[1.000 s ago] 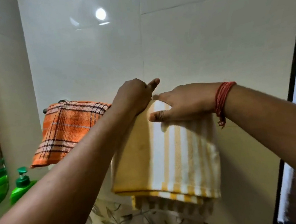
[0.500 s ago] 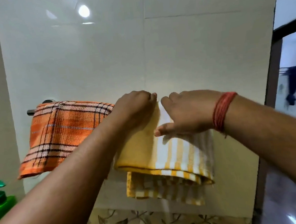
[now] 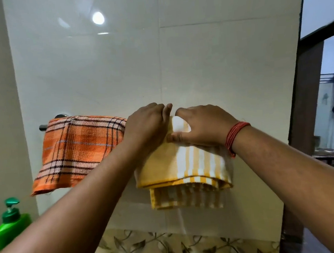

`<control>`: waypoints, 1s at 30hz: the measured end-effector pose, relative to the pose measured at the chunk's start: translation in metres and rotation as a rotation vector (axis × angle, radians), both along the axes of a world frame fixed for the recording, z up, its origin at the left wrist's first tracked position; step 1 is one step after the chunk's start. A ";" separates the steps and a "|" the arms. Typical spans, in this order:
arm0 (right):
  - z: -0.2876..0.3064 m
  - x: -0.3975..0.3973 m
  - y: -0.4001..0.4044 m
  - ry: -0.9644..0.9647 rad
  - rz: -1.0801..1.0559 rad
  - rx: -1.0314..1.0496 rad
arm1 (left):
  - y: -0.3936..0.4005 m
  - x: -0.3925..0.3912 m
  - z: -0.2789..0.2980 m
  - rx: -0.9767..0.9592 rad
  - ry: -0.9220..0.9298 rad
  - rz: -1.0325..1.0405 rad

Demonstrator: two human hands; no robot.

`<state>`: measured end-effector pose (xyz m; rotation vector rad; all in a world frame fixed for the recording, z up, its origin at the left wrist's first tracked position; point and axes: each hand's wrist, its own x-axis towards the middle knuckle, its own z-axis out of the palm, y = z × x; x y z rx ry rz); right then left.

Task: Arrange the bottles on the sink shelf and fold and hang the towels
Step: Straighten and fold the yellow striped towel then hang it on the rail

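We have drawn the yellow towel (image 3: 178, 164) further over the rail (image 3: 43, 127); left hand (image 3: 145, 126) and right hand (image 3: 203, 127) grip its fold, hanging nearly complete.

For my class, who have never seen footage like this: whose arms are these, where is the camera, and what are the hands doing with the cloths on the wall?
There is no machine here. The camera sits on a person's head and looks forward and down, so the two bare arms reaching in from below are that person's own. On the tiled wall is a towel rail. An orange checked towel already hangs over it. Beside it, to the right, hangs a folded yellow striped towel. The left hand and the right hand, which wears a red thread band at the wrist, both grip its top fold at the rail. A green pump bottle stands at lower left.
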<state>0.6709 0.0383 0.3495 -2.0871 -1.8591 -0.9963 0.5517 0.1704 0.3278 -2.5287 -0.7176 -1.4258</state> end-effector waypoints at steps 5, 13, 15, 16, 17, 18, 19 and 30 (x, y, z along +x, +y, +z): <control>-0.031 0.008 -0.006 -0.157 0.072 0.277 | -0.005 -0.004 -0.008 0.022 -0.010 0.026; -0.139 0.025 -0.030 0.247 0.303 0.688 | -0.022 -0.004 -0.079 0.046 -0.354 0.103; -0.172 0.024 -0.029 0.402 0.395 0.697 | -0.035 -0.002 -0.119 -0.043 -0.374 0.132; -0.188 0.024 -0.027 0.480 0.444 0.694 | -0.044 -0.002 -0.138 -0.092 -0.359 0.160; -0.201 0.025 -0.026 0.548 0.481 0.687 | -0.051 -0.001 -0.155 -0.132 -0.340 0.184; -0.213 0.026 -0.024 0.609 0.512 0.669 | -0.058 -0.001 -0.171 -0.153 -0.325 0.206; -0.223 0.027 -0.023 0.656 0.531 0.653 | -0.062 -0.002 -0.185 -0.168 -0.318 0.218; -0.315 0.010 -0.002 0.965 0.651 0.519 | -0.090 -0.030 -0.290 -0.367 -0.078 0.495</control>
